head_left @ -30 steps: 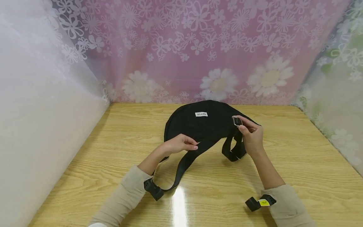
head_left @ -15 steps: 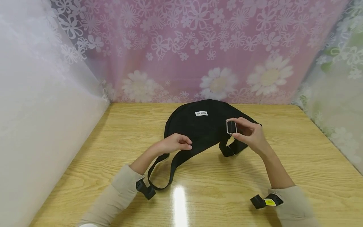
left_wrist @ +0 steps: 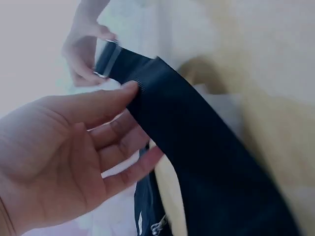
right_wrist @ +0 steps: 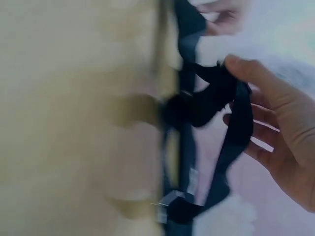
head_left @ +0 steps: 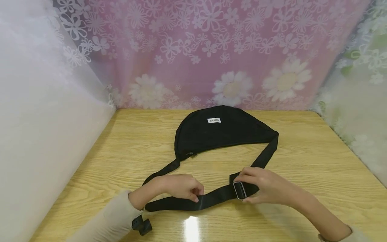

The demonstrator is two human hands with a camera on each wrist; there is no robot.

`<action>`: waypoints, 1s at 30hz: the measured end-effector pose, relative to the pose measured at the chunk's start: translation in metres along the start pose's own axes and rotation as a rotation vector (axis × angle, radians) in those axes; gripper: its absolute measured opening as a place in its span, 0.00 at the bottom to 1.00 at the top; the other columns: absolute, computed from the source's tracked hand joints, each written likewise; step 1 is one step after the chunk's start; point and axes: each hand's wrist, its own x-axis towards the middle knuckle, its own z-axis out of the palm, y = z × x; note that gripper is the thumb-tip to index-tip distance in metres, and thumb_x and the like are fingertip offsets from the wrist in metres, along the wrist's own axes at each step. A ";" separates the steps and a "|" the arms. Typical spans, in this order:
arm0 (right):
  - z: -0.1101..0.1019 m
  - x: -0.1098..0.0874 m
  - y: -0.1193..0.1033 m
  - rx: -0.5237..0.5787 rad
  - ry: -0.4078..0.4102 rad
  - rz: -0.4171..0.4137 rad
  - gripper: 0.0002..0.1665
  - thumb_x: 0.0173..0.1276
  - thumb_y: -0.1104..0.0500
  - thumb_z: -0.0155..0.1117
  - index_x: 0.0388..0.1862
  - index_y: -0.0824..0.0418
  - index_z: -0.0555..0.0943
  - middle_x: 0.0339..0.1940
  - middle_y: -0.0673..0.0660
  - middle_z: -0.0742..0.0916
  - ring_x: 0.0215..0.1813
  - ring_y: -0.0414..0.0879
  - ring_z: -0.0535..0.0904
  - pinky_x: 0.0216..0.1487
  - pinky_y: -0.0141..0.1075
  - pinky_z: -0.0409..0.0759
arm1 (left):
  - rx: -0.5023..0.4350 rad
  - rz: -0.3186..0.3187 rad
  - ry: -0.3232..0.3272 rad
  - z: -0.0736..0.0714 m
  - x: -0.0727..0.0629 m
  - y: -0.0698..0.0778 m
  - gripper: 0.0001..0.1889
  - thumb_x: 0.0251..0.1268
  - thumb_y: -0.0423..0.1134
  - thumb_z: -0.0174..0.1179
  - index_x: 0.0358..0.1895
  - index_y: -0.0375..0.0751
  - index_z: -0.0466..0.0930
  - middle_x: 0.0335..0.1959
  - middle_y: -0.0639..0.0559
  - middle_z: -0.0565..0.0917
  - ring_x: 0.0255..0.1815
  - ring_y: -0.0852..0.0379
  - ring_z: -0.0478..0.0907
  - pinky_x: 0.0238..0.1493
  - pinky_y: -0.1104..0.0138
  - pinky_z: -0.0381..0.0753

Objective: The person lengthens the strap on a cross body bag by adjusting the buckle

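A black half-moon waist bag with a small white label lies at the back of the table. Its webbing strap loops toward the front. My left hand pinches the strap's edge between thumb and fingers, as the left wrist view also shows with the hand at the strap. On the right, my other hand holds the strap at its metal slide buckle. In the right wrist view, thumb and fingers of that hand are around a bunched fold of webbing.
The wooden table meets a pink flowered curtain at the back. A whitish sheet hangs on the left, a flowered one on the right. A zipper pull shows on the bag's lower left edge.
Both hands have come down toward the front edge, drawing the strap and buckle away from the bag. The bag's straight lower edge, earlier partly covered, now shows. The left hand now pinches the strap.
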 end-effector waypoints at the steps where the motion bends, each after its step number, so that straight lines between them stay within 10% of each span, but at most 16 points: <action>1: 0.006 -0.002 -0.003 -0.023 -0.020 0.000 0.28 0.47 0.49 0.76 0.47 0.57 0.79 0.43 0.46 0.76 0.39 0.39 0.74 0.38 0.28 0.74 | 0.030 -0.009 -0.014 0.005 -0.003 0.002 0.01 0.62 0.33 0.59 0.35 0.42 0.78 0.24 0.63 0.74 0.22 0.68 0.66 0.27 0.77 0.69; 10: 0.030 -0.001 -0.008 -0.050 -0.086 0.036 0.27 0.52 0.46 0.72 0.48 0.55 0.77 0.47 0.47 0.77 0.47 0.43 0.72 0.45 0.40 0.74 | 0.206 -0.148 -0.036 0.025 -0.023 0.006 0.05 0.55 0.32 0.65 0.29 0.45 0.78 0.20 0.63 0.71 0.21 0.67 0.65 0.24 0.76 0.67; 16: 0.016 -0.007 0.037 0.042 -0.019 0.155 0.19 0.60 0.76 0.55 0.48 0.60 0.79 0.49 0.54 0.80 0.52 0.49 0.74 0.48 0.45 0.73 | 0.225 -0.210 -0.022 0.024 -0.029 0.005 0.05 0.53 0.34 0.67 0.27 0.46 0.79 0.21 0.64 0.73 0.22 0.67 0.65 0.24 0.75 0.67; 20: 0.016 -0.022 0.066 -0.090 -0.065 0.214 0.27 0.51 0.83 0.50 0.47 0.65 0.79 0.46 0.57 0.81 0.48 0.53 0.76 0.45 0.49 0.75 | 0.223 -0.150 -0.044 0.024 -0.027 0.005 0.05 0.55 0.38 0.66 0.33 0.48 0.80 0.25 0.65 0.75 0.24 0.69 0.68 0.27 0.76 0.69; 30: -0.003 -0.058 0.085 -0.183 -0.021 0.180 0.20 0.39 0.75 0.73 0.30 0.56 0.83 0.30 0.46 0.78 0.31 0.42 0.75 0.30 0.39 0.74 | 0.149 -0.049 -0.001 0.023 -0.031 0.001 0.05 0.57 0.37 0.64 0.26 0.46 0.78 0.20 0.65 0.71 0.21 0.69 0.64 0.25 0.78 0.66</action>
